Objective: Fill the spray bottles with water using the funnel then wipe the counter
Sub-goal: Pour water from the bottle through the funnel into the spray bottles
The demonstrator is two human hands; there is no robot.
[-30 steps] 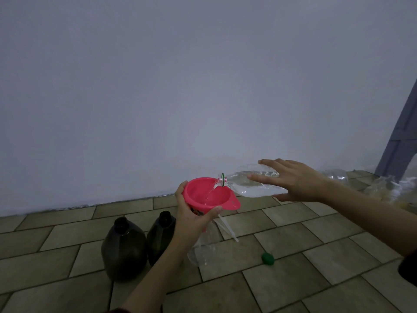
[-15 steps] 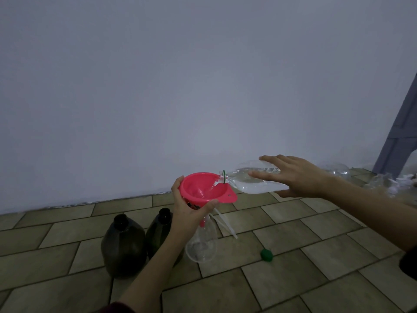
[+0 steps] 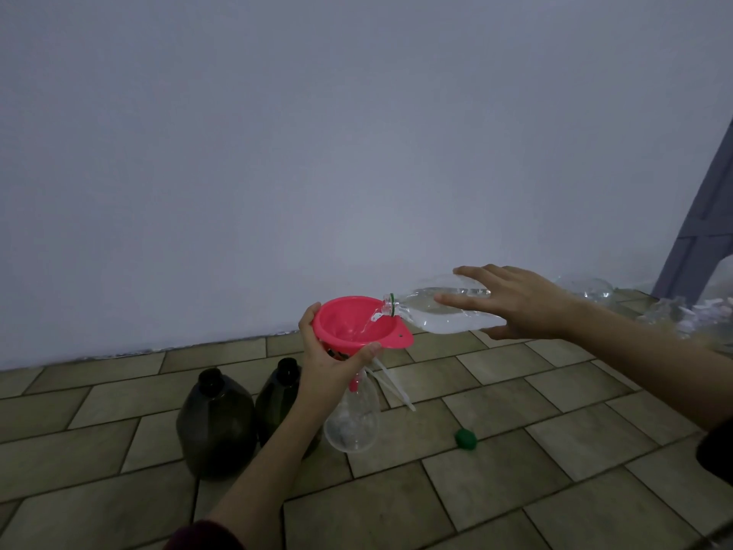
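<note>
A pale wall (image 3: 357,152) fills most of the view, and below it a tiled floor (image 3: 515,490) is seen — no counter can be made out here, so the work is being done over the tiles. At the right edge a grey slanted frame (image 3: 702,216) is partly shown.

Two dark bottles (image 3: 216,426) are stood side by side on the floor at the left, both uncapped. Just to their right, a clear spray bottle (image 3: 353,422) is held up off the tiles by the left hand (image 3: 331,361), whose fingers are clasped around its neck and the stem of the pink funnel (image 3: 353,323) seated in it. The bottle appears to hold very little water so far.

A clear water bottle (image 3: 444,311) is gripped around its body by the right hand (image 3: 515,301), fingers wrapped over the top and thumb underneath. Its long axis is laid nearly level, running from the right hand leftward, with the mouth poised just over the funnel's right rim — a thin stream is being poured into the bowl. The pour is judged to depend on that mouth being kept inside the rim as the bottle is tipped further.

A white dip tube (image 3: 392,385) is glimpsed behind the spray bottle, and a small green cap (image 3: 465,438) is left lying on the tiles, well apart from both hands.
</note>
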